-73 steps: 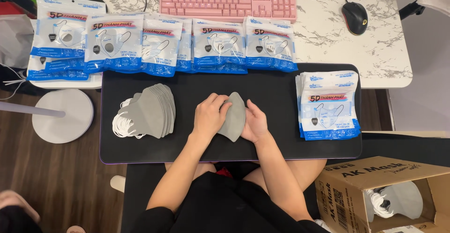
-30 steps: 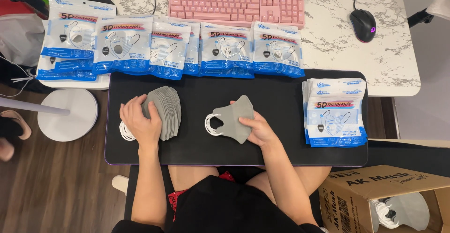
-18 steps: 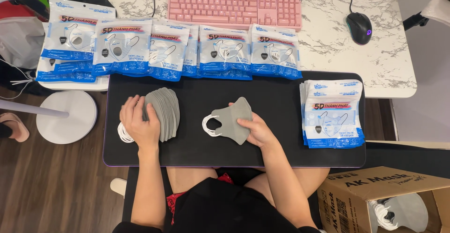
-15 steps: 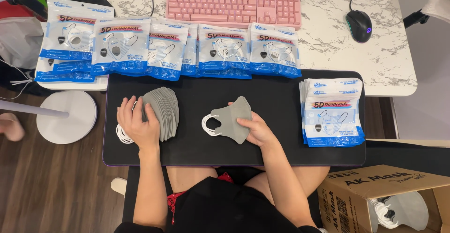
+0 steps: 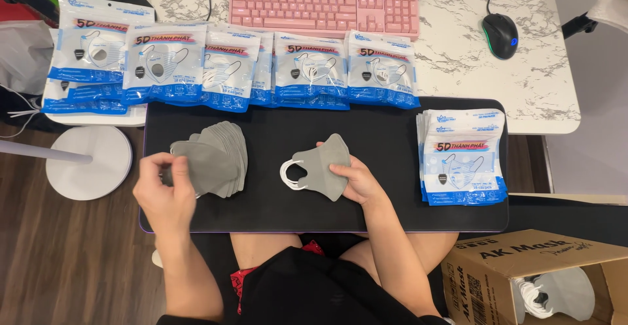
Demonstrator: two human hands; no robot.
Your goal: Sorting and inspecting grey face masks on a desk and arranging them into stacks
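Head view: left hand [image 5: 163, 194] pinches top mask of grey mask stack [image 5: 212, 158], mat 9 o'clock. Right hand [image 5: 356, 180] grips single grey mask [image 5: 320, 166], mat centre. Packaged masks [image 5: 461, 155] at 3 o'clock; pink keyboard [image 5: 324, 4] at 12.

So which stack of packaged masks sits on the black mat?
The stack of packets at the mat's right end, beyond the right hand. The other packets lie in a row along the marble tabletop.

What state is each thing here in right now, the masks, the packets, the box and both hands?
Left hand: lifting the top mask off the fanned grey mask stack.
Right hand: pinning a folded grey mask flat on the black mat.
Mask packets: sealed, overlapping in a row.
Packet stack: piled.
Cardboard box: open, masks inside.
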